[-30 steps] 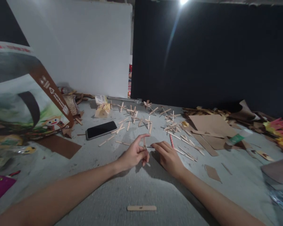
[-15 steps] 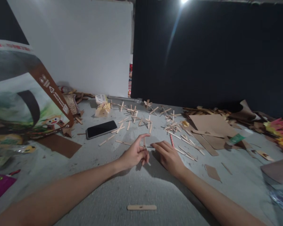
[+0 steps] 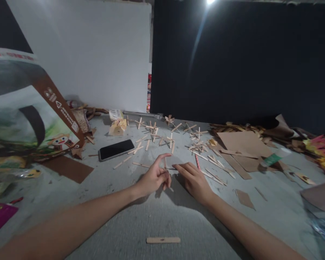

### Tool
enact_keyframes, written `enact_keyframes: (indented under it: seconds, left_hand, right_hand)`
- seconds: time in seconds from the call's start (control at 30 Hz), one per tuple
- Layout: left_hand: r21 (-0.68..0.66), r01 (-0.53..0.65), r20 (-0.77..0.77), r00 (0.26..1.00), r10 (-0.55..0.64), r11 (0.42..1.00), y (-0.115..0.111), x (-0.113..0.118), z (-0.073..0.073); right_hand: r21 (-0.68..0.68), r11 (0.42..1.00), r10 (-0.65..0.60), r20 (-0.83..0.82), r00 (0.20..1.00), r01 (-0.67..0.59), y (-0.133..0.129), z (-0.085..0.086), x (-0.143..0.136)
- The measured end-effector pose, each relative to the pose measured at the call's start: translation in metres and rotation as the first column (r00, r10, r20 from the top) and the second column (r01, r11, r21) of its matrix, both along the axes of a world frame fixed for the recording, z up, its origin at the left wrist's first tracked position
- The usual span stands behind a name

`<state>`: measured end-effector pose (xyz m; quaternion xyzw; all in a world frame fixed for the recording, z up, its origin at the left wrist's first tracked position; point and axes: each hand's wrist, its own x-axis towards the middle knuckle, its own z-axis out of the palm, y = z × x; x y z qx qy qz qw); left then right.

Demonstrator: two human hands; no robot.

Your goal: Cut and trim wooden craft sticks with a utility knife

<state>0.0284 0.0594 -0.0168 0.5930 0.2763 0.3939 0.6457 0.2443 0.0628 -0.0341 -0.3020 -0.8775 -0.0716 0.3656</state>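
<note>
My left hand is closed around small wooden sticks, one standing upright between its index finger and the fingers below. Just to the right, my right hand is palm down, its fingertips at the end of a thin stick that reaches toward the left hand; whether they pinch it is too small to tell. A single flat wooden stick lies on the grey table in front of me. Beyond the hands are several joined, crossed sticks, and more loose sticks lie right of my right hand.
A black phone lies left of the sticks, near a brown and green bag. Cardboard sheets and a glue stick are at the right. A purple item sits at the left edge. White and black panels stand behind.
Both hands stay in nearly the same place. The left hand's fingers have shifted very slightly around the sticks.
</note>
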Motion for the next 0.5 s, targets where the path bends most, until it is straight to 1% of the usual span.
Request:
enact_keyframes:
  seconds: [0.07, 0.13, 0.3, 0.37, 0.43, 0.5]
  left_hand:
    - [-0.004, 0.041, -0.025, 0.999, -0.041, 0.999, 0.0006, 0.0003, -0.0024]
    - [-0.005, 0.04, -0.02, 0.999, -0.04, 0.999, -0.0004, 0.0007, -0.0025]
    - [0.014, -0.079, 0.033, 0.996, 0.079, 0.997, -0.0062, 0.0007, 0.0055]
    - [0.018, -0.102, 0.038, 0.994, 0.101, 0.995, -0.0067, 0.0005, 0.007]
    - [0.022, -0.088, 0.03, 0.996, 0.088, 0.996, -0.0056, 0.0002, 0.0058]
    - [0.021, -0.032, 0.0, 0.999, 0.032, 0.999, -0.004, 0.0001, 0.0032]
  right_hand:
    - [0.02, 1.0, 0.018, 0.023, 1.0, -0.018, -0.0013, 0.0007, -0.0007]
    - [0.03, 0.999, 0.025, 0.029, 0.999, -0.025, -0.0027, 0.0011, -0.002]
    - [0.008, 1.0, 0.026, -0.019, 0.999, -0.026, -0.0035, 0.0019, -0.0049]
    - [-0.003, 1.0, 0.022, -0.028, 0.999, -0.022, -0.0029, 0.0022, -0.0046]
    - [-0.005, 1.0, 0.016, -0.032, 0.999, -0.016, -0.0025, 0.0019, -0.0037]
    - [0.0, 1.0, 0.024, -0.03, 0.999, -0.024, -0.0026, 0.0011, -0.003]
